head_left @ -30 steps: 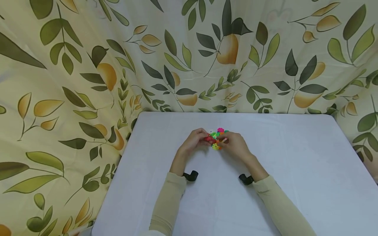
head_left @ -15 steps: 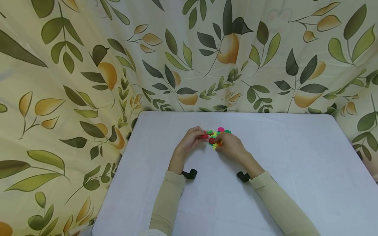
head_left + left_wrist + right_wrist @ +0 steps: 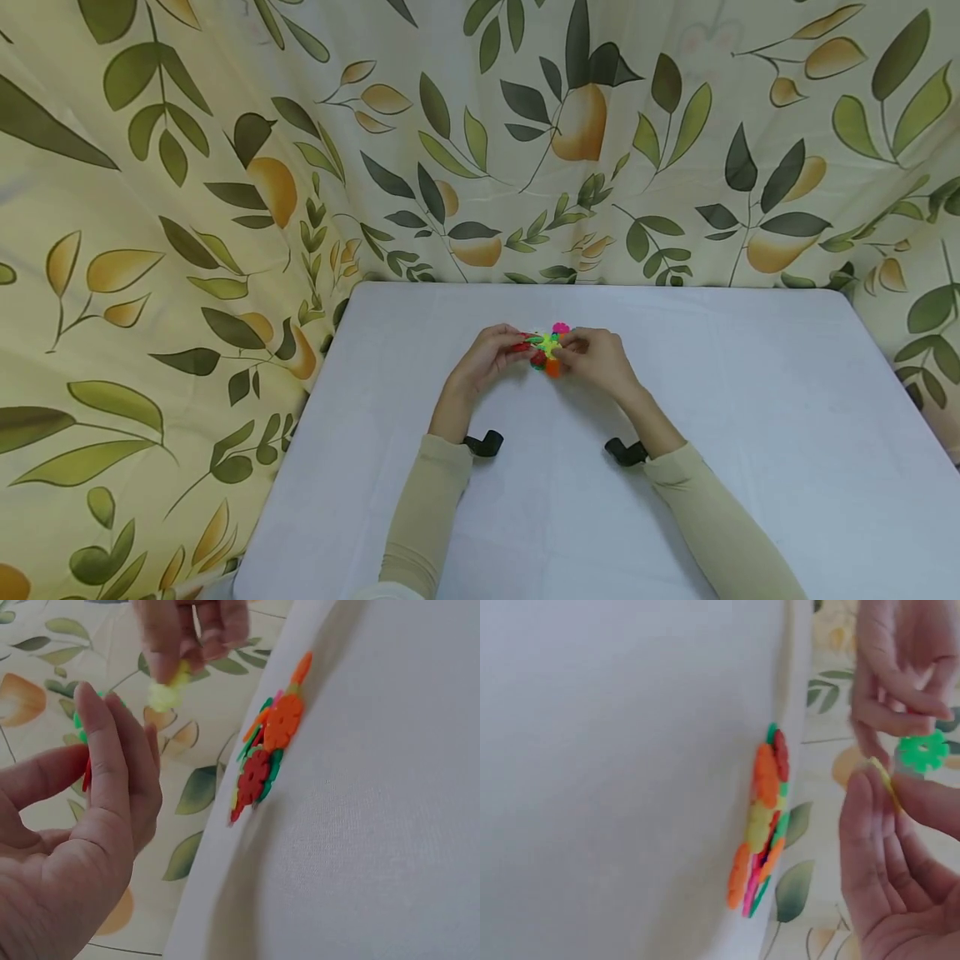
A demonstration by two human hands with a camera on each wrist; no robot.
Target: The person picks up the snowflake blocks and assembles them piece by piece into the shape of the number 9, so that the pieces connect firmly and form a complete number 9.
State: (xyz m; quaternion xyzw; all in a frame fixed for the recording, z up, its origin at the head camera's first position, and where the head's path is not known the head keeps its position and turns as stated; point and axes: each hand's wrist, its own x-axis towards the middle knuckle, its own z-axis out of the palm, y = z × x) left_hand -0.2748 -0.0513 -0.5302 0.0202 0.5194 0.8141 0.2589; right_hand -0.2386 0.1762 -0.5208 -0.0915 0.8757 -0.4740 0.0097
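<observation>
Near the table's far edge [image 3: 675, 292], right hand [image 3: 602, 360] pinches a yellow piece [image 3: 171, 690]; just leftward, left hand [image 3: 482, 360] (grip likewise narrow) holds red and green pieces [image 3: 923, 759].

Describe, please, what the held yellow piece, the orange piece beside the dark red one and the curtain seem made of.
Yellow piece: probably plastic, from its bright, even colour; finish too blurred to tell.
Orange piece: likely moulded plastic, fairly matte, given its uniform colour and notched rim.
Curtain: apparently matte fabric, hanging in soft folds, though thin plastic is possible.
</observation>
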